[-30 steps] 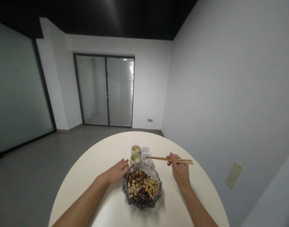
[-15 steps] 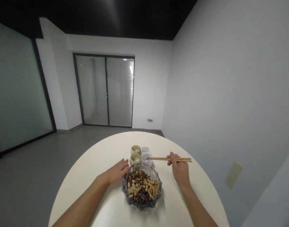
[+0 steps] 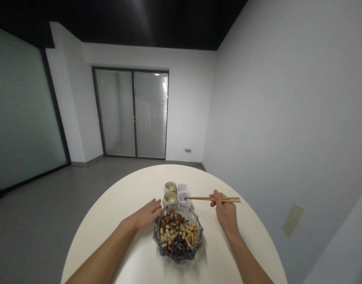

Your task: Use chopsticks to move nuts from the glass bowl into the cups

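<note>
My right hand point(image 3: 224, 209) is closed around a pair of wooden chopsticks point(image 3: 203, 198). Their tips point left and sit over the opening of the nearer white cup point(image 3: 184, 202); something small and dark shows at the tips, too small to name. With fingers stretched out, my left hand point(image 3: 148, 213) rests at the left rim of a clear glass bowl point(image 3: 198, 218). Inside the bowl lie pistachios or similar pale nuts point(image 3: 167, 235), peanuts in shells point(image 3: 190, 233), striped brown seeds point(image 3: 172, 218) and dark pieces point(image 3: 178, 247).
Two pale green cups, a nearer one point(image 3: 170, 200) and a farther one point(image 3: 170, 187), stand left of the white ones. The second white cup point(image 3: 182, 187) is behind the nearer. All stand on a round cream table point(image 3: 133, 260), with a white wall point(image 3: 287, 118) to the right.
The chopstick tips have shifted very slightly over the nearer white cup. Both hands stay almost where they were, and the bowl and cups have not moved.
</note>
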Demonstrator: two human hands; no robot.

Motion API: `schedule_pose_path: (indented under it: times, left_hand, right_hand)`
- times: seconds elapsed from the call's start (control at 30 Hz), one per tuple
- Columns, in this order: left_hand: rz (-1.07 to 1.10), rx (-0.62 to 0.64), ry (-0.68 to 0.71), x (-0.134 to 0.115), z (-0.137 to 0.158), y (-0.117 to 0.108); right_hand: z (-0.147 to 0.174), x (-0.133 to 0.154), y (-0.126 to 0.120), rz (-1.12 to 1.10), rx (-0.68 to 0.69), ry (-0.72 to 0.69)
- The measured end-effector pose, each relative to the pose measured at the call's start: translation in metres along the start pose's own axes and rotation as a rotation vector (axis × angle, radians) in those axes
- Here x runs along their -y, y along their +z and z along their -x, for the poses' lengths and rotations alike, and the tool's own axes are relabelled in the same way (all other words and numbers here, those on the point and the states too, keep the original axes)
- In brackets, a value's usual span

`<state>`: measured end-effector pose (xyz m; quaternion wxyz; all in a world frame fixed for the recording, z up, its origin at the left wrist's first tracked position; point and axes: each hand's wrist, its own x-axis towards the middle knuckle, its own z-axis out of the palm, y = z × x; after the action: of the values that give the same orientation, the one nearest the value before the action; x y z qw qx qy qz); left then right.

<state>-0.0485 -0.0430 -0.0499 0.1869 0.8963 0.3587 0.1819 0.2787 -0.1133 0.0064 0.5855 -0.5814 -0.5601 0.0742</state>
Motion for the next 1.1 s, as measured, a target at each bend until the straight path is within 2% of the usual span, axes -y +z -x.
schedule_pose_path:
  times: [0.27, 0.43, 0.53, 0.77, 1.1]
  left_hand:
    - [-0.026, -0.01, 0.039, 0.005, 0.001, 0.001]
    - [-0.044, -0.009, 0.041, 0.003, 0.001, -0.002]
    - [-0.043, 0.002, 0.028, -0.001, 0.0, -0.004]
    - [-0.01, -0.01, 0.017, -0.008, 0.0, -0.008]
    - [0.003, 0.0, 0.009, -0.006, 0.0, -0.007]
  right_hand:
    - [0.0, 0.002, 0.0, -0.05, -0.038, 0.004]
    - [0.004, 0.006, 0.0, -0.218, -0.072, 0.003]
    - [0.007, 0.008, -0.001, -0.298, -0.018, -0.02]
    - [0.009, 0.013, -0.002, -0.269, 0.104, -0.099]
    - [0.009, 0.007, 0.0, -0.247, 0.222, -0.086]
